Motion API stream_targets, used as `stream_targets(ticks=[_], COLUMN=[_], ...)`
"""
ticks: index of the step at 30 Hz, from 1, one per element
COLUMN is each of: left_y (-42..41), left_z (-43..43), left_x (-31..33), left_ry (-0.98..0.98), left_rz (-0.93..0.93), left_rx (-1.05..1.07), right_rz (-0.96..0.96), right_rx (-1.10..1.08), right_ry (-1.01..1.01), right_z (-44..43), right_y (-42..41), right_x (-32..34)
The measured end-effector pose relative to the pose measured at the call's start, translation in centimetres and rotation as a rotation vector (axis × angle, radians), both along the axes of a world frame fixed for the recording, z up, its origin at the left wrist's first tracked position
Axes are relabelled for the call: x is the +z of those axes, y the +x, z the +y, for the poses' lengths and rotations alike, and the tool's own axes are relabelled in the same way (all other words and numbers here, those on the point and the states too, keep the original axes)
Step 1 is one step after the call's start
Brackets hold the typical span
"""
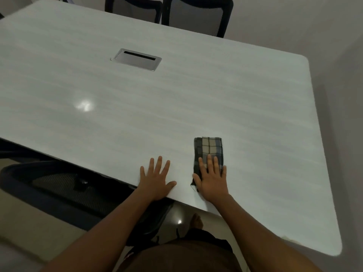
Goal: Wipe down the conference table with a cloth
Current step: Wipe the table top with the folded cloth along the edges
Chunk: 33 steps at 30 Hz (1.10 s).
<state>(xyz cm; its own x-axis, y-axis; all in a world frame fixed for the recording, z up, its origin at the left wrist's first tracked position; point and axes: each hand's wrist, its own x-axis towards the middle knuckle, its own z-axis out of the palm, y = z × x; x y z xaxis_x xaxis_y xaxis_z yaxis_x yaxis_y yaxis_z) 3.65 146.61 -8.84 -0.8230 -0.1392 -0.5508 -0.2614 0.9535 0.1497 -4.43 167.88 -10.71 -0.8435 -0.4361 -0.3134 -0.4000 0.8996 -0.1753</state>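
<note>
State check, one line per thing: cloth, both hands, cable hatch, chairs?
cloth: folded, flat on table, near end under right hand
right hand: open, palm pressing cloth
left hand: open, flat on bare table edge
cable hatch: lid shut
far chairs: pushed against table

Ahead of my hands, the pale wood-grain conference table (196, 91) lies open. The only interruption is the silver rectangular cable hatch (137, 59), set flush mid-table. Two black mesh chairs (196, 16) border the far edge.
</note>
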Motion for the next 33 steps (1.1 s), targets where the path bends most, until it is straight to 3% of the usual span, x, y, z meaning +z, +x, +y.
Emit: stream_targets(ticks=[4, 7, 11, 17, 19, 25, 33], left_y=[0.1, 0.0, -0.1, -0.4, -0.5, -0.8, -0.6], left_z=[0.3, 0.0, 0.1, 1.2, 1.6, 1.4, 1.5], left_x=[-0.5, -0.3, -0.5, -0.3, -0.2, -0.1, 0.2], left_ry=[-0.037, -0.056, -0.064, -0.031, -0.025, 0.000, -0.004], left_rz=[-0.026, -0.041, -0.048, -0.067, -0.075, -0.097, -0.074], left_rx=[0.004, -0.005, -0.011, 0.080, 0.103, 0.117, 0.117], right_rz=[0.075, 0.058, 0.002, 0.077, 0.059, -0.039, 0.018], right_rx=[0.222, 0.071, -0.017, 0.454, 0.407, -0.065, 0.091], right_ry=[-0.008, 0.022, 0.061, 0.016, 0.049, 0.043, -0.101], right_z=[6.0, 7.6, 3.0, 10.4, 11.8, 4.4, 4.2], right_y=[-1.2, -5.4, -10.2, -11.7, -14.0, -15.9, -2.5], right_x=[-0.5, -0.5, -0.2, -0.1, 0.2, -0.1, -0.8])
